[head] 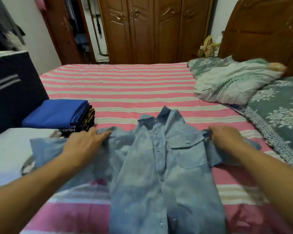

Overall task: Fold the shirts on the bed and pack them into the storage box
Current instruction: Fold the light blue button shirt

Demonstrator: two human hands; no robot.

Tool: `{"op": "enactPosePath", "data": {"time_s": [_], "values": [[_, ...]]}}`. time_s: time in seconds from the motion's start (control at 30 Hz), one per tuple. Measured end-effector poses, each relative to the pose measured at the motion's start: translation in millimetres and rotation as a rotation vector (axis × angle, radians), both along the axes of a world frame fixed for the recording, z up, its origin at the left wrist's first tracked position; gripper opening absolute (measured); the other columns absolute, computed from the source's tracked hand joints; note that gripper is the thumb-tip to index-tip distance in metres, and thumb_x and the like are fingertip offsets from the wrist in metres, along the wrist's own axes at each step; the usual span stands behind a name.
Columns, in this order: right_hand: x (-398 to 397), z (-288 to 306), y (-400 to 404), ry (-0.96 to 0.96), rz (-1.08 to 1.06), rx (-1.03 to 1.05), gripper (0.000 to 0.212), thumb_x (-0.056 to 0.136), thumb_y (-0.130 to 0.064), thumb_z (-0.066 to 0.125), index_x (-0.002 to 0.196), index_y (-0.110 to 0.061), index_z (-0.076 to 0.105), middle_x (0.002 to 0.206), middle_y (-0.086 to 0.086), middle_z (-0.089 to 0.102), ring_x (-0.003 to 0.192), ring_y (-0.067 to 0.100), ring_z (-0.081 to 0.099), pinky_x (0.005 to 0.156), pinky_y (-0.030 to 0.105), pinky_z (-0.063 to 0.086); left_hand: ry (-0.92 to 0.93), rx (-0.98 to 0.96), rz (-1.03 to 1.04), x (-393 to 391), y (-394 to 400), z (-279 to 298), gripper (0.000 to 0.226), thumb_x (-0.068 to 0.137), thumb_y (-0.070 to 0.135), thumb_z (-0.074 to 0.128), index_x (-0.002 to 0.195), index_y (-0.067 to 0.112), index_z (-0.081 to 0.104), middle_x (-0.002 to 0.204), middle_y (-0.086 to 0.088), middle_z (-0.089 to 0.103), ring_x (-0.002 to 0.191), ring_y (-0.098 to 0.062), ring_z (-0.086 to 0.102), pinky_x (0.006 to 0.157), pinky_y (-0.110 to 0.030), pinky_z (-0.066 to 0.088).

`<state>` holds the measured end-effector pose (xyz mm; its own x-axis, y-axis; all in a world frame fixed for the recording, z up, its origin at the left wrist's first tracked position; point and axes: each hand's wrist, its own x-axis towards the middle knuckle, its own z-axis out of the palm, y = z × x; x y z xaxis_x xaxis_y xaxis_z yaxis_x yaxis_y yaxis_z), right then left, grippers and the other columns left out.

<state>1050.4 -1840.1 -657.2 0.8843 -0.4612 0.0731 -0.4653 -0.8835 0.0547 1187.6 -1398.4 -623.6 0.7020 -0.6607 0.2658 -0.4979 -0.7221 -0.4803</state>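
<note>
While a light blue denim shirt (161, 157) lay front side up on the pink-and-white striped bed (125, 85), collar pointing away from the person, both hands were on its shoulders. The left hand (85, 144) rested on the shirt's left-side shoulder and sleeve area, palm down, its fingers stretched out fairly straight and close together, pressing the cloth flat. The right hand (227, 139) was at the other shoulder, just beside the chest pocket, with its fingers curled down into the fabric and apparently bunching a fold of it; the fingertips themselves were hidden under the knuckles, so how tightly they pinched could not be told. The shirt's snap placket ran down the middle toward the near edge of the bed, and the body of the shirt was wrinkled and unfolded.

To the left, a stack of folded clothes (61, 115) with a bright blue piece on top sat on the bed, and nearer the person a white folded garment (12, 149) lay partly under the denim sleeve. A dark storage box (12, 92) stood just beyond those piles at the bed's left edge. At the far right lay a white leaf-patterned pillow (232, 85) on green floral bedding (277, 115), and a wooden wardrobe (156, 29) stood behind the bed.
</note>
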Motion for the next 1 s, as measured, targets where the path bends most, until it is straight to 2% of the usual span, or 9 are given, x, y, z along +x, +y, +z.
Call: {"op": "enactPosePath", "data": {"time_s": [0.1,0.2,0.3,0.4,0.6,0.73,0.8,0.9,1.0], "values": [[7.8,68.2,-53.5,-0.254,-0.199,-0.162,0.028,0.099,-0.013,0.045,0.119,-0.012,0.065,0.117,0.024,0.066,0.105,0.041,0.065,0.090,0.044,0.050,-0.129,0.068,0.227,58.4,3.6,69.2,0.052,0.105,0.033,0.033,0.154,0.046,0.029,0.120,-0.002,0.057,0.101,-0.025,0.067,0.068,-0.034,0.044],[6.7,107.4,-88.5,-0.196,-0.394,-0.248,0.033,0.101,-0.021,0.045,0.132,-0.015,0.056,0.133,0.026,0.055,0.120,0.044,0.053,0.100,0.049,0.042,-0.235,0.092,0.460,97.4,0.7,101.6,0.050,0.106,0.034,0.027,0.155,0.039,0.025,0.142,-0.007,0.046,0.130,-0.030,0.046,0.100,-0.043,0.040],[16.6,86.8,-83.1,-0.045,-0.418,-0.090,0.065,0.096,-0.034,0.052,0.154,-0.022,0.024,0.159,0.021,0.022,0.143,0.044,0.024,0.117,0.052,0.021,0.075,-0.093,0.514,86.3,-39.3,69.9,0.058,0.104,0.040,0.037,0.158,0.030,0.020,0.161,-0.017,0.019,0.149,-0.041,0.015,0.122,-0.057,0.014],[20.4,29.4,-44.2,0.087,-0.227,-0.003,0.066,0.092,-0.040,0.055,0.151,-0.028,0.030,0.162,0.015,0.015,0.146,0.040,0.018,0.120,0.051,0.020,0.534,-0.230,0.310,15.2,-73.4,7.6,0.063,0.100,0.055,0.040,0.158,0.035,0.024,0.163,-0.017,0.015,0.150,-0.041,0.012,0.122,-0.055,0.019],[-1.5,-52.3,43.2,0.173,-0.037,0.293,0.074,0.085,-0.060,0.026,0.148,-0.022,0.032,0.158,0.011,0.028,0.142,0.041,0.030,0.114,0.056,0.030,0.778,-0.197,0.430,-36.7,-19.6,-93.1,0.068,0.093,0.079,0.022,0.154,0.058,-0.001,0.170,0.005,-0.014,0.155,-0.037,-0.007,0.123,-0.060,0.003],[-21.2,-60.2,45.9,0.099,-0.169,0.236,0.061,0.096,-0.058,0.039,0.146,-0.024,0.031,0.147,0.013,0.038,0.132,0.041,0.037,0.102,0.057,0.040,0.718,-0.294,0.458,-38.6,-19.5,-109.8,0.067,0.090,0.081,0.019,0.152,0.061,0.005,0.171,0.006,-0.001,0.155,-0.037,0.002,0.120,-0.062,0.005],[-19.9,-56.6,47.2,-0.018,-0.111,0.196,0.067,0.093,-0.054,0.048,0.150,-0.028,0.024,0.141,0.014,0.047,0.126,0.040,0.045,0.098,0.054,0.045,0.586,-0.320,0.400,-43.0,-19.4,-112.5,0.070,0.086,0.081,0.019,0.148,0.052,0.032,0.161,-0.004,0.029,0.145,-0.038,0.028,0.114,-0.059,0.023],[3.5,-50.3,40.6,-0.137,-0.024,0.428,0.087,0.089,-0.044,0.061,0.159,-0.026,0.013,0.146,0.018,0.043,0.132,0.040,0.045,0.106,0.051,0.042,0.440,-0.403,0.314,-37.0,-16.6,-107.7,0.068,0.081,0.079,0.035,0.128,0.035,0.058,0.121,-0.011,0.054,0.116,-0.039,0.050,0.094,-0.051,0.043],[45.1,-31.0,30.7,-0.469,-0.178,0.705,0.061,0.096,-0.029,0.055,0.154,-0.019,0.037,0.151,0.019,0.040,0.137,0.036,0.041,0.112,0.040,0.033,0.224,-0.510,0.168,-0.7,-26.1,-96.2,0.044,0.089,0.048,0.068,0.121,0.018,0.066,0.109,-0.017,0.056,0.101,-0.042,0.053,0.079,-0.051,0.046]]}}
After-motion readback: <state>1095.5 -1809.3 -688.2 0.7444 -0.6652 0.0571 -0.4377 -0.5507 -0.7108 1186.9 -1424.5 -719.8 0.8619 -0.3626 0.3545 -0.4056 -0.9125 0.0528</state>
